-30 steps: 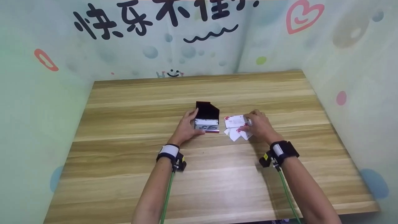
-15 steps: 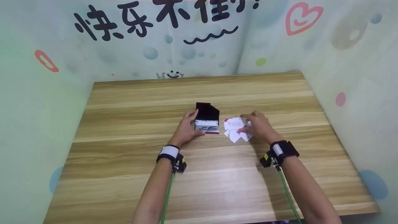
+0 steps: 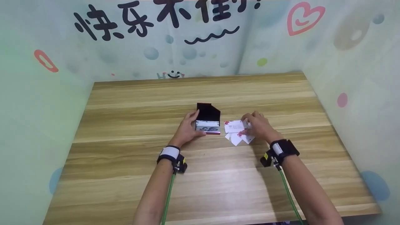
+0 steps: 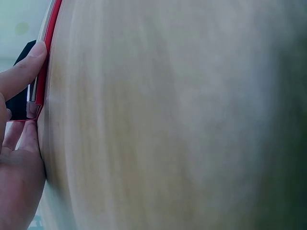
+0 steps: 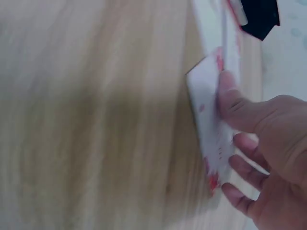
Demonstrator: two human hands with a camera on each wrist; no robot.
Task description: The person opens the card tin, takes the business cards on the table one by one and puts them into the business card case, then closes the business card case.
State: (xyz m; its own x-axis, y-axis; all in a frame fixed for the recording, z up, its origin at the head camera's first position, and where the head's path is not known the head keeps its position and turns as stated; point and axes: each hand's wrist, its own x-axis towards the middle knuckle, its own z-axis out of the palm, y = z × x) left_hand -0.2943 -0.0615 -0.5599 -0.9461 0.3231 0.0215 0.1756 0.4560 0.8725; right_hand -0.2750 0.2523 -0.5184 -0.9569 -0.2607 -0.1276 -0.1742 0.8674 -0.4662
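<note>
My left hand [image 3: 186,129] grips a card case [image 3: 207,126] by its left side, thumb at the front edge. The case lies with its black lid [image 3: 208,112] flipped back, and a grey panel with dark figures shows inside. In the left wrist view, the red edge [image 4: 46,72] of the case runs beside the thumb. My right hand [image 3: 258,126] pinches a white business card [image 3: 232,127] with red flowers, between thumb and fingertips. Several more cards [image 3: 236,139] fan out under it on the table. The right wrist view shows the thumb [image 5: 235,103] lying over the cards.
Both hands work on a wood-grain table [image 3: 140,187]. A printed backdrop [image 3: 200,56] closes the back, with pale walls at both sides. Each wrist wears a strap with a small camera, and a green cable [image 3: 168,197] runs down along each forearm.
The pinched card has slid toward the front and slightly left, over the fanned cards. My right fingers have moved slightly with it. The left hand and the case have stayed in place.
</note>
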